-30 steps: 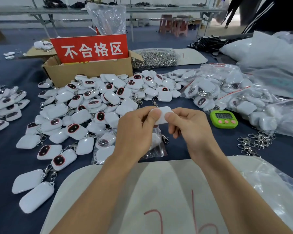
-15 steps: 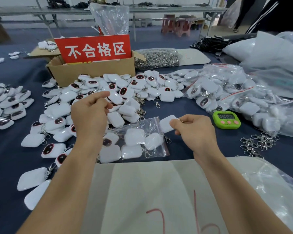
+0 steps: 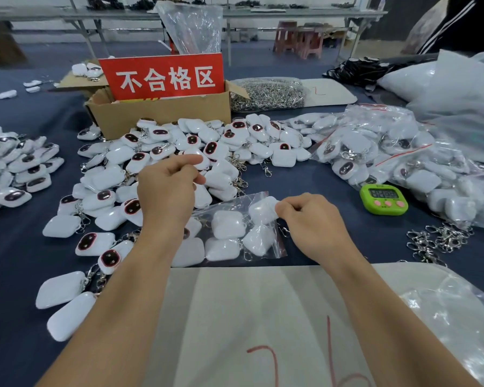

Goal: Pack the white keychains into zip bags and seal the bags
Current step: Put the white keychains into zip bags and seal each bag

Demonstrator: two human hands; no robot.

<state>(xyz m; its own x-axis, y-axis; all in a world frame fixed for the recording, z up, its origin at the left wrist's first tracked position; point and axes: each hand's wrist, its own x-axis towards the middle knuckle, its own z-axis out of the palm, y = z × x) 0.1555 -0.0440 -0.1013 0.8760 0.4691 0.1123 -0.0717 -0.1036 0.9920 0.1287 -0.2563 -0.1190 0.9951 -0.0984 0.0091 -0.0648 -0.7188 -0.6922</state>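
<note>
A clear zip bag [image 3: 273, 248] lies on the blue cloth in front of me with several white keychains inside. My right hand [image 3: 310, 222] pinches one white keychain [image 3: 263, 209] at the bag's upper right corner, partly under the plastic. My left hand [image 3: 166, 188] hovers over the big pile of loose white keychains [image 3: 151, 163]. Its fingers are loosely curled, thumb and forefinger apart, and it holds nothing.
A cardboard box [image 3: 162, 115] with a red sign stands behind the pile, and a bag of metal clasps [image 3: 266, 93] lies beside it. Filled bags [image 3: 375, 146] lie at right, with a green timer [image 3: 383, 198] and loose clasps [image 3: 436, 241]. More keychains [image 3: 14, 169] lie far left. White sheets [image 3: 263, 317] are at the near edge.
Both hands held one keychain together a second ago. My left hand let go and moved left over the pile. My right hand carried the keychain down to the bag's mouth.
</note>
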